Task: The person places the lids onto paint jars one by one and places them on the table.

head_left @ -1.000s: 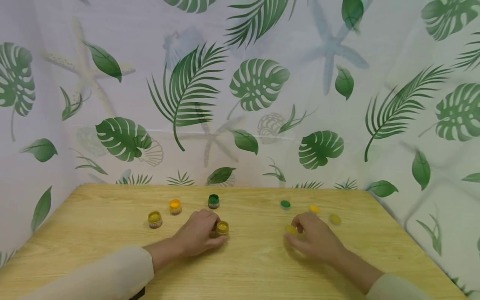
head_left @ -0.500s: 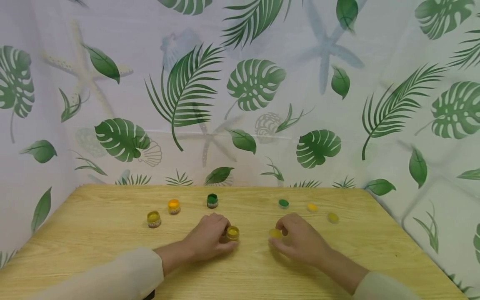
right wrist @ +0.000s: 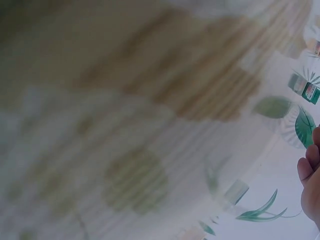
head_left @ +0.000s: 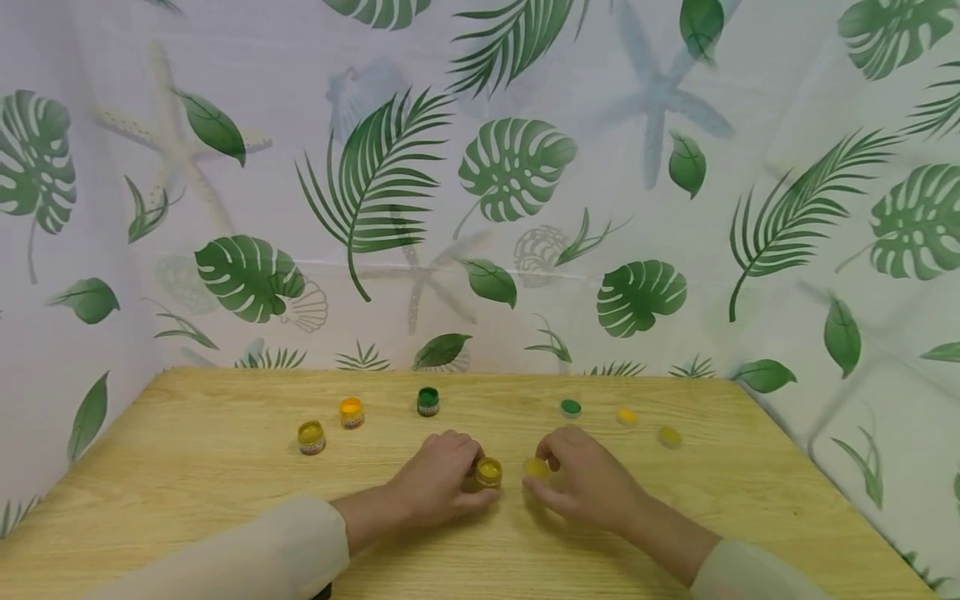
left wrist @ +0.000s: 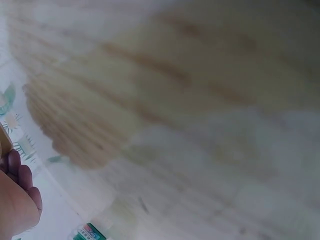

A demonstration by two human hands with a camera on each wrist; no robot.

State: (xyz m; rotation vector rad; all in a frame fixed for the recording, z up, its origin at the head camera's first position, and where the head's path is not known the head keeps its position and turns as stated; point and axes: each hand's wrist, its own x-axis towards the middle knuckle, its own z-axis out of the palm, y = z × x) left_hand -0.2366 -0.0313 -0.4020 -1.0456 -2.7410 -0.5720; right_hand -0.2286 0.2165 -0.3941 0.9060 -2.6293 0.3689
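Note:
My left hand (head_left: 442,479) grips a small open paint jar (head_left: 489,472) of dark yellow paint, its thumb and fingers around the side, low over the wooden table. Facing it, my right hand (head_left: 588,479) pinches a round yellow lid (head_left: 536,469) between thumb and fingers. A narrow gap separates lid and jar. At the edge of the left wrist view, part of the left hand (left wrist: 17,195) shows; the right wrist view has only some fingers of the right hand (right wrist: 311,172). Neither wrist view shows the held jar or lid clearly.
Behind my left hand stand open jars of olive-yellow (head_left: 311,437), orange (head_left: 352,412) and green paint (head_left: 428,402). Beyond my right hand lie a green lid (head_left: 571,408), a yellow lid (head_left: 627,416) and an olive lid (head_left: 670,437). A leaf-patterned curtain (head_left: 420,208) hangs behind the table (head_left: 225,475).
Both hands have come closer together: the left has carried the jar rightward, the right has brought the lid leftward. The other jars and lids stay where they were.

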